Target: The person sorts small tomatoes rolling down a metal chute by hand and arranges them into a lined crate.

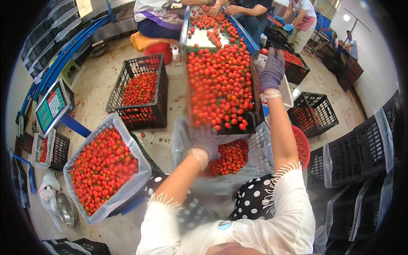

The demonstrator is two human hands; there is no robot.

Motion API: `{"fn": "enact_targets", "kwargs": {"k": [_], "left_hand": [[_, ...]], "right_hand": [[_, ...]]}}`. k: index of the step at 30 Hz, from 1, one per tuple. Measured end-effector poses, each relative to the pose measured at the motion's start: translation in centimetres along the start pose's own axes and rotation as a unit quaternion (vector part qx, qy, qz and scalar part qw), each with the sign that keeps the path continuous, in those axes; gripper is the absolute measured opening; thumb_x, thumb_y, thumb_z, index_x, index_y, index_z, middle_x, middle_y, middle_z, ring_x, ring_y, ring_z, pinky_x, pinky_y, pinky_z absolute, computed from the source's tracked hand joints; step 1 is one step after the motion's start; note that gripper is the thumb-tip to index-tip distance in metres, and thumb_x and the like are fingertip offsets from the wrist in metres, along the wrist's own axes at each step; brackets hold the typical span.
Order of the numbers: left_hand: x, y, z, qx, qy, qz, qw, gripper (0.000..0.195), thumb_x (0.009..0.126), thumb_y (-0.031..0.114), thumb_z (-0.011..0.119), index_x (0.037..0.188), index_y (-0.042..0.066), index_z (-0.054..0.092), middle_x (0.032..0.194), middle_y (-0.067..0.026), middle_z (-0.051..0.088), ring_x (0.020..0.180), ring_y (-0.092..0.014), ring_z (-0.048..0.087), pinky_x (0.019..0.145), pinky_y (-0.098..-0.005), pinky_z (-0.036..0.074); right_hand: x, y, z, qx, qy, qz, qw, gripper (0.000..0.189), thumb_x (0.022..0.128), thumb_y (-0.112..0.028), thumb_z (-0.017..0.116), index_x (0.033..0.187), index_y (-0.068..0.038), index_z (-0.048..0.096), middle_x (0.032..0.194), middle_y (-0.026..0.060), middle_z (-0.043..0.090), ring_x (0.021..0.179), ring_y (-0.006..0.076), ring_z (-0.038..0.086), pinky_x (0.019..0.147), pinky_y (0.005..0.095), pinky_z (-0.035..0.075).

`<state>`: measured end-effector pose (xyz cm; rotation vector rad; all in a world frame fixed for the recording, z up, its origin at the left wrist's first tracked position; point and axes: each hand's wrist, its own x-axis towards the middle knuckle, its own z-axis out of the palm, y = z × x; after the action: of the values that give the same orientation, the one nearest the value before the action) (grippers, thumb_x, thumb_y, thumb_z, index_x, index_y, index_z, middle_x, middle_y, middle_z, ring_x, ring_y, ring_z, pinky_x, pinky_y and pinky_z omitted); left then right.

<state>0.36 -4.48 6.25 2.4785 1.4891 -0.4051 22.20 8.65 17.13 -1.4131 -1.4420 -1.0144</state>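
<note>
Cherry tomatoes (220,76) cover the lower end of a sorting table with blue side rails (244,28). My left hand (205,142), in a thin purple glove, is at the table's near edge, against the lowest tomatoes; its fingertips are blurred, so its grip is unclear. My right hand (271,68), gloved too, is raised beside the table's right side, above a white crate (287,92). A red tomato (264,51) lies by its fingertips; whether they pinch it I cannot tell. Below the table end, a plastic-lined crate (261,143) holds more tomatoes (232,157).
Left of me are a lined crate full of tomatoes (102,169), a black crate (161,105) and a scale display (52,106). At right are a red basin (304,146) and stacked black crates (357,146). Co-workers' hands (224,10) reach over the table's far end.
</note>
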Motion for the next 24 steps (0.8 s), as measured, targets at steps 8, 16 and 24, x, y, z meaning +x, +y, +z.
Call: {"fn": "enact_targets", "kwargs": {"k": [8,16,24], "left_hand": [[-0.1,0.0,-0.1,-0.008,-0.003,-0.013,1.000,0.102,0.067,0.049,0.069,0.141,0.000,0.019,0.147,-0.0256,0.011,0.136,-0.039,0.018,0.109,-0.0450,0.019],[0.1,-0.2,-0.3,-0.036,0.011,-0.002,0.999,0.104,0.065,0.047,0.071,0.141,0.000,0.018,0.145,-0.0268,0.015,0.134,-0.040,0.019,0.108,-0.0453,0.021],[-0.3,-0.1,-0.6,-0.026,0.001,0.001,1.000,0.104,0.066,0.048,0.070,0.142,0.000,0.017,0.147,-0.0269,0.011,0.134,-0.041,0.019,0.108,-0.0458,0.021]], "right_hand": [[-10.5,-8.8,2.2,0.118,-0.502,-0.216,0.829,0.015,0.079,-0.013,0.055,0.092,-0.012,0.062,0.095,0.0101,0.062,0.087,0.0276,0.062,0.071,0.0403,0.051],[-10.7,-13.8,0.9,0.063,-0.550,-0.204,0.808,0.018,0.084,-0.018,0.050,0.096,-0.014,0.063,0.089,0.0087,0.065,0.084,0.0266,0.064,0.067,0.0402,0.051],[-10.8,-12.6,0.3,0.054,-0.574,-0.205,0.791,0.022,0.086,-0.021,0.050,0.104,-0.020,0.062,0.088,0.0079,0.064,0.086,0.0264,0.064,0.065,0.0405,0.051]]}}
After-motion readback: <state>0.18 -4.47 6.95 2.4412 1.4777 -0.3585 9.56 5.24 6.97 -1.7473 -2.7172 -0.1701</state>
